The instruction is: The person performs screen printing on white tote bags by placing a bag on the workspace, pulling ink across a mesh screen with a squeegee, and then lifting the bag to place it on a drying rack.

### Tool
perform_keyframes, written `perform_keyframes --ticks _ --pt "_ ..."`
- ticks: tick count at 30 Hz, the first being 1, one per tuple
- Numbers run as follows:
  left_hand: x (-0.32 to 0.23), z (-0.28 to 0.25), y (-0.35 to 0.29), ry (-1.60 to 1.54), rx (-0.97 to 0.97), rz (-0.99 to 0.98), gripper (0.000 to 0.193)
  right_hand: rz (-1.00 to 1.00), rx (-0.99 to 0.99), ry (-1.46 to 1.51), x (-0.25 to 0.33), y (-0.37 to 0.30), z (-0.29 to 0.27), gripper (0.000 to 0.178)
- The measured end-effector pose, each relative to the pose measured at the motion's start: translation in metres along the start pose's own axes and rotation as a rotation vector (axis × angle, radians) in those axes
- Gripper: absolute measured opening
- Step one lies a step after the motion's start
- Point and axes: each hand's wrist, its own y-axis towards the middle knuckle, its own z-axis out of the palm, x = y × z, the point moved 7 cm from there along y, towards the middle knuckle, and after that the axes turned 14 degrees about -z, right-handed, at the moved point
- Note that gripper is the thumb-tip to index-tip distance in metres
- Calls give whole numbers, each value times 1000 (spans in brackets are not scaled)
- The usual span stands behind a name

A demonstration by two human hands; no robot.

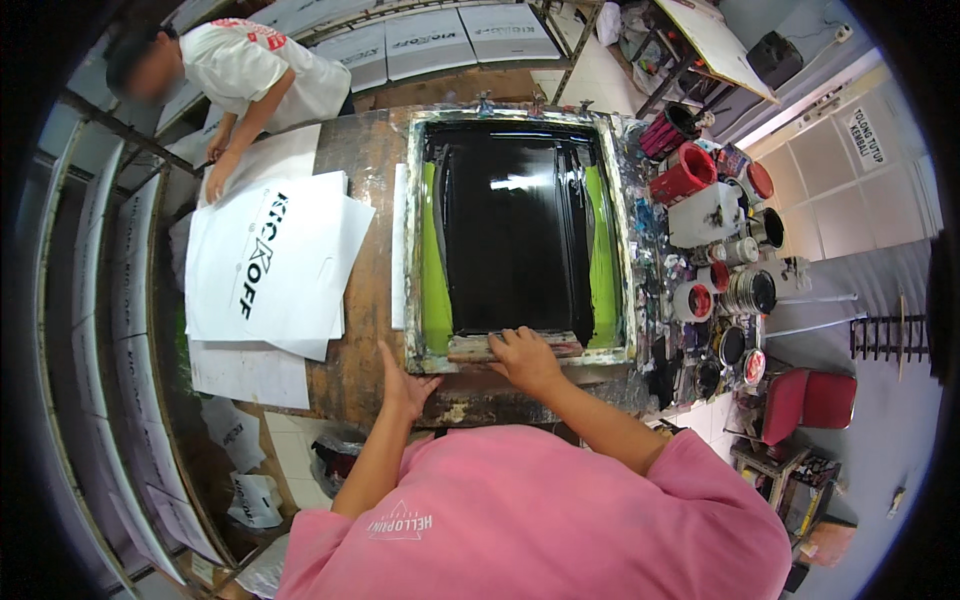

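A screen printing frame (412, 250) lies on the worktable in front of me, its mesh spread with glossy black ink (515, 230) between green side strips. At the frame's near end rests a squeegee (470, 346) with a wooden handle, and my right hand (527, 362) has its fingers closed over it. My left hand (405, 390) is just outside the frame's near left corner, thumb and fingers apart, holding nothing. White paper (398, 250) shows at the frame's left edge; what lies beneath the screen is hidden.
Left on the table (365, 160) is a stack of printed white sheets (270, 260); a co-worker (250, 75) reaches over it. Several ink cans and a red tub (683, 175) crowd the right edge. Drying racks (150, 300) hold sheets at far left; a red chair (785, 405) stands right.
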Motion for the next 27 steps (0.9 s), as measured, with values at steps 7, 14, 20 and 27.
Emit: perform_keyframes --ticks 7,14,20,27 --pt "-4 15 -12 -21 -64 -54 114 -41 -133 -176 -114 127 -27 56" --pt "-11 20 -19 27 -14 -81 102 -33 -83 -202 -244 261 -67 41" --pt "-18 40 -54 100 75 -35 105 -10 9 -134 -281 309 -102 51" --pt "-16 40 -67 126 61 57 108 -178 27 -144 -220 264 -75 49"
